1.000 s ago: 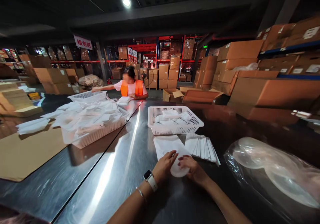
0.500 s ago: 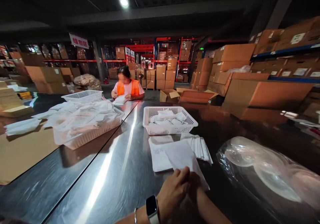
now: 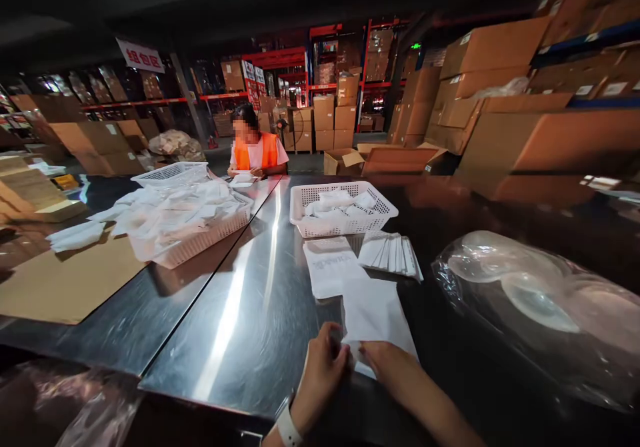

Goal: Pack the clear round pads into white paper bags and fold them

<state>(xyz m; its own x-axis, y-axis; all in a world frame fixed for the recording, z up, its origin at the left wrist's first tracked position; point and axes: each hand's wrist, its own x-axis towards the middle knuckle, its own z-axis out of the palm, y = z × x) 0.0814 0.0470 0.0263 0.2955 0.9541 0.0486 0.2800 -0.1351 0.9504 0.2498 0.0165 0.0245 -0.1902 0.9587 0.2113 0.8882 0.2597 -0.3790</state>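
My left hand (image 3: 321,369) and my right hand (image 3: 389,365) pinch the near edge of a flat white bag (image 3: 376,314) that lies on the shiny metal table (image 3: 240,314). Just beyond it lies another white bag (image 3: 331,266) with faint print. A fanned stack of thin white bags (image 3: 391,254) sits to its right. Behind these stands a white perforated basket (image 3: 343,209) holding several white packets.
A clear plastic bag of round pads (image 3: 535,300) lies at the right. A bigger basket heaped with white bags (image 3: 184,219) stands at the left, cardboard sheet (image 3: 65,284) beside it. A person in an orange vest (image 3: 256,150) sits at the far end. Cardboard boxes (image 3: 500,100) fill the shelves.
The white round item that my hands held a second ago is out of sight; a flat white bag now lies under my fingers. The view has tilted down and pulled back.
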